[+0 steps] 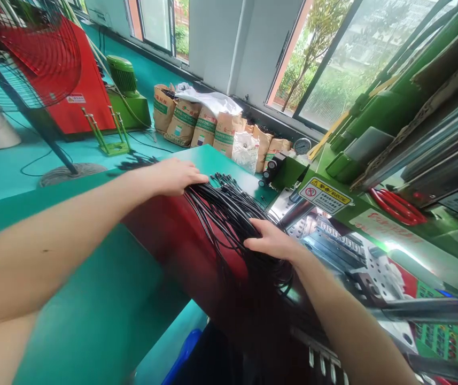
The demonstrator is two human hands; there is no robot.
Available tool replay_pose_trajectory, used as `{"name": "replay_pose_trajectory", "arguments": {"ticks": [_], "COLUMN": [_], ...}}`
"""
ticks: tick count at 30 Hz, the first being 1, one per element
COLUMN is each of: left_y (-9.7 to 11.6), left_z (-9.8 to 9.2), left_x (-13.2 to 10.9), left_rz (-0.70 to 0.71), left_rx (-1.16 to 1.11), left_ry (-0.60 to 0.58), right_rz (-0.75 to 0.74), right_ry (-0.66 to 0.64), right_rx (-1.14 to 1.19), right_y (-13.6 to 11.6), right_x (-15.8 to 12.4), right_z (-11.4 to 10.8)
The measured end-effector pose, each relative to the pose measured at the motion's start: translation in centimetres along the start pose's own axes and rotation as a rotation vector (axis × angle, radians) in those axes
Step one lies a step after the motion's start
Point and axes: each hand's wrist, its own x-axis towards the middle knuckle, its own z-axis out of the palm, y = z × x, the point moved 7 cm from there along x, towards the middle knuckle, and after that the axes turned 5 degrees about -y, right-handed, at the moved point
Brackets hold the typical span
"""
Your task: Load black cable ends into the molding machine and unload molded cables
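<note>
A thick bundle of thin black cables (224, 208) lies across a dark red surface (164, 224) in front of me. My left hand (176, 176) is at the bundle's far left side, its fingers curled over the cables there. Farther right, my right hand (272, 240) grips the bundle from above, thumb on one side and fingers on the other. Many cable ends fan out at the back, between my hands. The bundle's near part droops into shadow by my right wrist, where its loops are hard to make out.
A green machine (333, 176) with a warning label, metal rods and a steel mould (333, 251) stands close on the right. Green tabletop (92, 299) extends left. Behind are several paper sacks (184, 120), a fan (24, 59) and a red machine (88, 80).
</note>
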Motion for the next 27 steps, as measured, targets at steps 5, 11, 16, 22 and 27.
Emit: {"name": "replay_pose_trajectory", "arguments": {"ticks": [5, 11, 16, 22, 27], "left_y": [0.0, 0.6, 1.8, 10.4, 14.6], "left_z": [-1.1, 3.7, 3.7, 2.7, 2.7], "left_x": [-0.6, 1.4, 0.8, -4.0, -5.0], "left_rz": [-0.109, -0.221, -0.201, 0.168, 0.138], "left_rx": [0.114, 0.072, 0.151, -0.099, -0.068], "left_ry": [-0.224, -0.236, -0.122, -0.017, 0.237], "right_rz": [-0.006, 0.256, 0.110, 0.004, -0.071], "right_ry": [0.122, -0.112, 0.035, 0.108, -0.039], "right_rx": [-0.145, 0.203, -0.278, -0.456, -0.294], "right_y": [0.2, 3.4, 2.6, 2.1, 2.4], "right_x": [-0.9, -0.1, -0.9, -1.7, -1.8], "right_z": [0.6, 3.2, 2.7, 2.7, 2.5]}}
